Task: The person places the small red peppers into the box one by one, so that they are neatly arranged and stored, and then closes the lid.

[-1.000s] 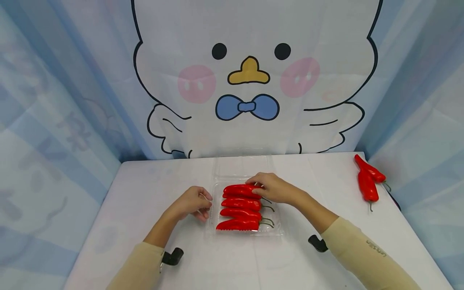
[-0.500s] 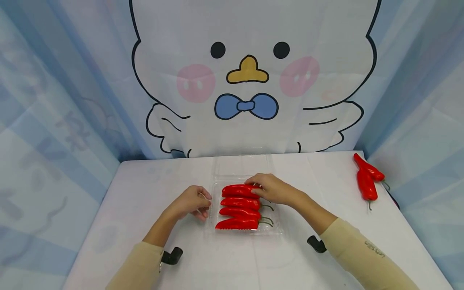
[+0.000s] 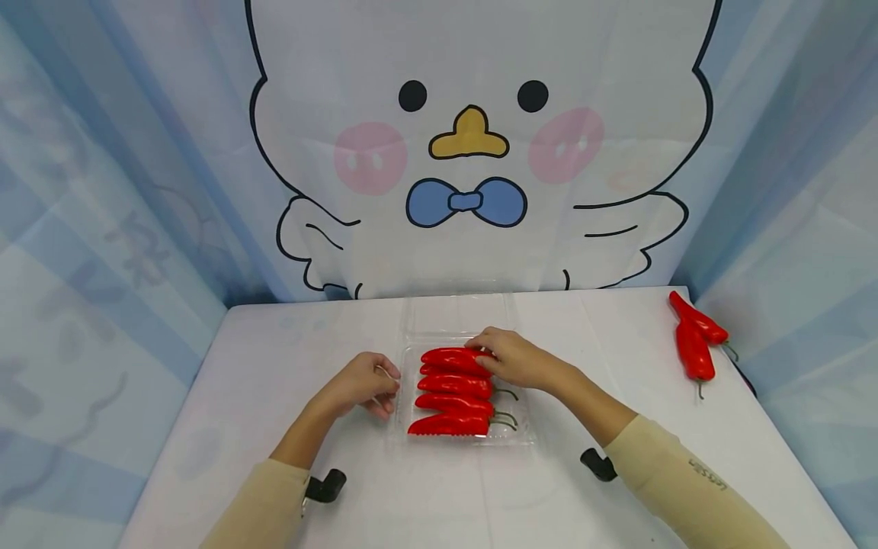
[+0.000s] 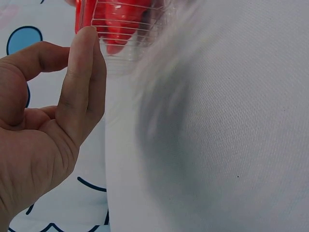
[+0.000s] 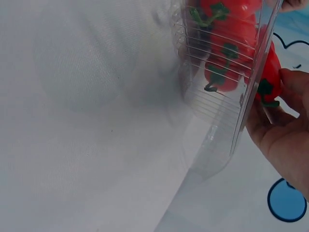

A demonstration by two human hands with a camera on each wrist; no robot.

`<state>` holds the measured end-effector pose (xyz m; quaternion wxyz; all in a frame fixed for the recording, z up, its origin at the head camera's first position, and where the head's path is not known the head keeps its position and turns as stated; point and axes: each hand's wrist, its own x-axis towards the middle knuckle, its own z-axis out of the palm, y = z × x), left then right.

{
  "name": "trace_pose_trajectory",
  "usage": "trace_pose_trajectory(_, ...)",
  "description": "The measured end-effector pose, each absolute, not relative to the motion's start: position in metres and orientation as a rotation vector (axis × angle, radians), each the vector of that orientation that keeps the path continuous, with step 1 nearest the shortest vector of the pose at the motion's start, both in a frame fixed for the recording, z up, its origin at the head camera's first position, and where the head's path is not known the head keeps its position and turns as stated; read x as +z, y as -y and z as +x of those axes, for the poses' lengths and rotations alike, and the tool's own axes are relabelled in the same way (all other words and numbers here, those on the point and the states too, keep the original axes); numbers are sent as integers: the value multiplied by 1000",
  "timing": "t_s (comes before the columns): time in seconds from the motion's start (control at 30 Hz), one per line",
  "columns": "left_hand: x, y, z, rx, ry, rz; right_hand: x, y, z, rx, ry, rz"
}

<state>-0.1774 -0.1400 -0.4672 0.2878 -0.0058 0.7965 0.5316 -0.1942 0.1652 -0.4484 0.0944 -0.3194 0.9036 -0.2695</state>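
Note:
A clear plastic clamshell box (image 3: 523, 436) lies open in the middle of the table, its lid folded back toward the curtain. Red peppers (image 3: 454, 424) with green stems fill it in a row, tips to the left. My right hand (image 3: 516, 357) grips the farthest pepper (image 3: 447, 357) near its stem end, thumb on the near side; part of another pepper shows beneath it. The right wrist view shows that pepper's green stem (image 5: 265, 88) beside the fingers. My left hand (image 3: 365, 383) pinches the box's left rim, its fingertips (image 4: 88, 35) right at the edge.
Two more red peppers (image 3: 696, 352) lie at the table's right back edge, one against the other. A white cloth (image 3: 425, 503) covers the table. A curtain with a cartoon bird (image 3: 473, 252) hangs behind, and blue curtains (image 3: 103, 252) flank both sides.
The farthest pepper in my right hand has shifted slightly, and the one beneath it shows again after being hidden half a second ago. My left hand keeps its place at the rim.

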Motion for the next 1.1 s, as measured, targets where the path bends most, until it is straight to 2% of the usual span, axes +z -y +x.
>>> trace_pose_trajectory(1.1,-471,140,-180,1410,-2136,-28,-452,-157,-193,-780,-2743,-794)
